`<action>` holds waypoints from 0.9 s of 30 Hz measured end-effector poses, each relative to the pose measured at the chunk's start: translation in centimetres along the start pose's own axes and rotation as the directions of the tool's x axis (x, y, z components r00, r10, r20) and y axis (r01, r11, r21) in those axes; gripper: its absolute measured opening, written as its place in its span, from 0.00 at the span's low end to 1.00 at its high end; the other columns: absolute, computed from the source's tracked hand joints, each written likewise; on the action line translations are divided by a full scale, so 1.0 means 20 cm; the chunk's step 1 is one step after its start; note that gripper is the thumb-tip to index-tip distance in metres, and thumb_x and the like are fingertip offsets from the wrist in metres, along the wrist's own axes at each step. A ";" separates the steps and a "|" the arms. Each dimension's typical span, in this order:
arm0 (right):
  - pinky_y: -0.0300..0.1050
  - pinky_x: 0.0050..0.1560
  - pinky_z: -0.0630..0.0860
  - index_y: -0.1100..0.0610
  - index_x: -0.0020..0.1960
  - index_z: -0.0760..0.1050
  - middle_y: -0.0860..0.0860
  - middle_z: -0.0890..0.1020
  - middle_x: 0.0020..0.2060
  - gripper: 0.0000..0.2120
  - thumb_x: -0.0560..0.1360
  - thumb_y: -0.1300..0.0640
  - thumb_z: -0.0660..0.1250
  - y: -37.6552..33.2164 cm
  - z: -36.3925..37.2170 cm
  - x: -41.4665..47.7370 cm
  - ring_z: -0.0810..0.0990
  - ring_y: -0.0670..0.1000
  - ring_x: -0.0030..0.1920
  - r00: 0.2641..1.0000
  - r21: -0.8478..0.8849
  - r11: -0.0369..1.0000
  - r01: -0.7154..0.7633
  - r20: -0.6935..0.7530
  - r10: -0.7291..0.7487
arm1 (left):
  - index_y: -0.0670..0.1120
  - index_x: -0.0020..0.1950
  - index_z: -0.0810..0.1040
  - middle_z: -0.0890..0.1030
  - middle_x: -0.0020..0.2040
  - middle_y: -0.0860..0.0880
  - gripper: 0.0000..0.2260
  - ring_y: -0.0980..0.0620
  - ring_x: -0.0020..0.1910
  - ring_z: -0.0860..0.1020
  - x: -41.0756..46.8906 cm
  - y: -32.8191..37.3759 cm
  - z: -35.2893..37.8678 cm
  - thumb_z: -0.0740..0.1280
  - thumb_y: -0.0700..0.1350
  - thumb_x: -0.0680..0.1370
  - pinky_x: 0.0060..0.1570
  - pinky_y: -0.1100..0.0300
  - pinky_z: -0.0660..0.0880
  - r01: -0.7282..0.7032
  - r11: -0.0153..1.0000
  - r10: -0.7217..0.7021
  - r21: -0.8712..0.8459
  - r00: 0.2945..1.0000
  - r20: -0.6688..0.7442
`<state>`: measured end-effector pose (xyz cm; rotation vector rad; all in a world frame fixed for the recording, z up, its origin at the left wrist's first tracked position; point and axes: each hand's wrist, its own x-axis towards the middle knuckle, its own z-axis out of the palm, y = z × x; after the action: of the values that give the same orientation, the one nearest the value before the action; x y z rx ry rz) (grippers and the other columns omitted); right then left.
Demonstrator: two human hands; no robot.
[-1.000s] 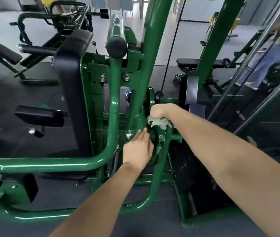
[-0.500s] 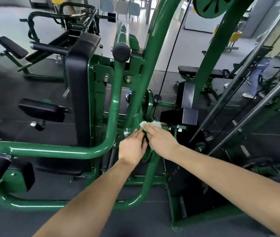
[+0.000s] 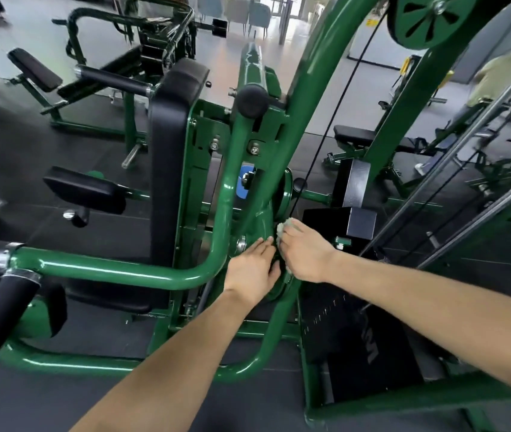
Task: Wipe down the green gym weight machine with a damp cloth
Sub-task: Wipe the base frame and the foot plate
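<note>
Nearest to me, both forearms reach forward to the round green pivot plate low on the green weight machine, and I take that plate as my landmark. My left hand lies flat against the plate's near face, fingers straight and released, gripping nothing; I judge it is steadying me. My right hand sits just right of it, fingers curled down on the pale cloth, which is bunched against the plate's right edge with only a small tuft showing above the fingertips.

I judge the step in hand is wiping around this pivot. The next move calls for dragging the cloth along the plate's rim and up the slanted green post rising from it, with steady pressure and the left hand kept clear of the path.

Room is tight. Left of the plate, the curved green tube crowds my left wrist; right of it, a black box stands close to my knuckles. A thin black cable runs up behind the plate. Beyond it the floor opens, with benches well apart.
</note>
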<state>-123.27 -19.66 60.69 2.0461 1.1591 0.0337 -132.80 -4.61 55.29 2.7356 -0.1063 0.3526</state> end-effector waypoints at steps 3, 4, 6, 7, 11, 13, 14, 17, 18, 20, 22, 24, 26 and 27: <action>0.61 0.80 0.54 0.57 0.73 0.75 0.60 0.72 0.72 0.26 0.81 0.44 0.57 0.07 -0.12 0.11 0.69 0.61 0.73 0.984 -0.017 1.000 -0.004 0.180 0.007 | 0.50 0.76 0.72 0.65 0.82 0.55 0.20 0.57 0.81 0.61 0.00 -0.03 -0.02 0.58 0.53 0.86 0.68 0.56 0.74 -0.038 0.999 0.038 0.013 0.998 0.048; 0.61 0.80 0.55 0.55 0.72 0.76 0.58 0.73 0.72 0.24 0.81 0.45 0.59 0.09 -0.14 0.17 0.69 0.59 0.72 0.969 -0.011 1.000 0.009 0.248 -0.006 | 0.50 0.76 0.72 0.65 0.82 0.55 0.19 0.57 0.81 0.61 0.00 -0.03 -0.03 0.58 0.53 0.86 0.67 0.55 0.75 -0.044 0.999 0.043 0.017 0.998 0.054; 0.59 0.79 0.57 0.54 0.69 0.78 0.56 0.75 0.70 0.21 0.81 0.48 0.58 0.14 -0.16 0.28 0.70 0.58 0.72 0.929 0.014 0.999 0.045 0.366 -0.047 | 0.50 0.75 0.73 0.65 0.82 0.55 0.18 0.56 0.81 0.61 0.01 -0.04 -0.04 0.58 0.53 0.87 0.66 0.53 0.77 -0.054 0.998 0.053 0.013 0.997 0.057; 0.58 0.78 0.59 0.55 0.68 0.78 0.55 0.76 0.70 0.20 0.81 0.50 0.58 0.16 -0.17 0.32 0.69 0.58 0.72 0.906 0.041 0.998 0.051 0.418 -0.064 | 0.49 0.75 0.73 0.65 0.82 0.55 0.18 0.56 0.81 0.61 0.01 -0.05 -0.04 0.59 0.53 0.87 0.67 0.53 0.76 -0.053 0.999 0.053 0.000 0.997 0.061; 0.53 0.71 0.69 0.58 0.63 0.80 0.55 0.80 0.65 0.18 0.79 0.57 0.57 0.25 -0.20 0.42 0.73 0.58 0.66 0.860 0.180 0.983 -0.029 0.506 -0.067 | 0.48 0.74 0.75 0.67 0.81 0.53 0.17 0.54 0.80 0.63 0.01 -0.06 -0.01 0.61 0.51 0.87 0.68 0.53 0.75 -0.060 0.997 0.061 -0.040 0.997 0.042; 0.54 0.63 0.76 0.57 0.53 0.82 0.55 0.84 0.56 0.15 0.78 0.58 0.58 0.26 -0.18 0.39 0.78 0.57 0.57 0.871 0.254 0.967 -0.033 0.481 -0.096 | 0.47 0.73 0.76 0.69 0.80 0.52 0.17 0.53 0.80 0.65 0.01 -0.07 -0.01 0.62 0.51 0.87 0.67 0.53 0.77 -0.066 0.997 0.067 -0.032 0.997 0.033; 0.54 0.59 0.78 0.57 0.49 0.82 0.54 0.84 0.53 0.13 0.78 0.58 0.58 0.27 -0.16 0.36 0.79 0.58 0.54 0.892 0.284 0.958 -0.034 0.441 -0.099 | 0.47 0.74 0.76 0.69 0.80 0.52 0.17 0.53 0.80 0.65 0.01 -0.07 -0.01 0.61 0.51 0.87 0.66 0.53 0.77 -0.072 0.997 0.073 -0.025 0.997 0.034; 0.56 0.54 0.80 0.55 0.49 0.81 0.53 0.83 0.50 0.12 0.79 0.55 0.58 0.29 -0.11 0.24 0.80 0.58 0.53 0.957 0.356 0.934 0.001 0.270 -0.104 | 0.47 0.73 0.77 0.71 0.78 0.51 0.17 0.52 0.78 0.68 0.00 -0.07 -0.01 0.63 0.51 0.86 0.65 0.53 0.78 -0.091 0.996 0.091 -0.018 0.996 0.009; 0.56 0.53 0.81 0.55 0.48 0.81 0.53 0.83 0.50 0.13 0.79 0.54 0.57 0.30 -0.10 0.21 0.80 0.58 0.53 0.963 0.344 0.937 0.060 0.227 -0.145 | 0.47 0.72 0.78 0.73 0.77 0.51 0.17 0.52 0.77 0.70 0.01 -0.08 0.00 0.64 0.51 0.85 0.65 0.54 0.78 -0.098 0.995 0.098 -0.018 0.995 -0.002; 0.57 0.58 0.79 0.56 0.47 0.81 0.53 0.83 0.48 0.15 0.79 0.53 0.57 0.29 -0.06 0.20 0.80 0.57 0.54 0.963 0.291 0.945 0.149 0.174 -0.206 | 0.46 0.67 0.82 0.77 0.73 0.50 0.15 0.52 0.73 0.75 0.00 -0.08 0.01 0.70 0.50 0.83 0.62 0.56 0.79 -0.099 0.994 0.098 -0.035 0.995 -0.028; 0.57 0.71 0.70 0.56 0.50 0.82 0.53 0.84 0.51 0.17 0.82 0.51 0.56 0.29 -0.05 0.23 0.80 0.57 0.57 0.962 0.216 0.958 0.189 0.155 -0.225 | 0.46 0.63 0.85 0.82 0.68 0.49 0.15 0.52 0.68 0.80 -0.01 -0.09 0.02 0.76 0.49 0.78 0.58 0.58 0.80 -0.107 0.992 0.103 -0.069 0.993 -0.063; 0.60 0.77 0.61 0.55 0.56 0.83 0.52 0.84 0.56 0.20 0.84 0.50 0.54 0.29 -0.06 0.27 0.78 0.57 0.63 0.958 0.138 0.970 0.202 0.179 -0.225 | 0.46 0.61 0.85 0.82 0.67 0.49 0.15 0.51 0.67 0.81 0.00 -0.09 0.02 0.78 0.48 0.76 0.60 0.59 0.79 -0.114 0.989 0.107 -0.089 0.990 -0.089; 0.62 0.78 0.60 0.53 0.61 0.83 0.52 0.83 0.59 0.20 0.85 0.50 0.53 0.28 -0.07 0.31 0.76 0.59 0.66 0.949 0.038 0.974 0.225 0.220 -0.228 | 0.44 0.68 0.82 0.77 0.73 0.48 0.16 0.50 0.73 0.75 0.01 -0.09 0.01 0.72 0.47 0.82 0.69 0.60 0.71 -0.121 0.986 0.114 -0.110 0.991 -0.067; 0.62 0.77 0.60 0.53 0.62 0.82 0.51 0.83 0.60 0.20 0.85 0.50 0.54 0.27 -0.07 0.33 0.75 0.59 0.67 0.945 0.017 0.975 0.223 0.239 -0.221 | 0.44 0.72 0.78 0.74 0.76 0.48 0.17 0.50 0.77 0.71 0.01 -0.09 0.01 0.67 0.47 0.84 0.73 0.60 0.67 -0.125 0.984 0.119 -0.124 0.991 -0.054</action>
<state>-116.05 -15.58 62.96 1.8391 1.2238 -0.3103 -132.29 -3.05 54.64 2.5992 -0.2755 0.4285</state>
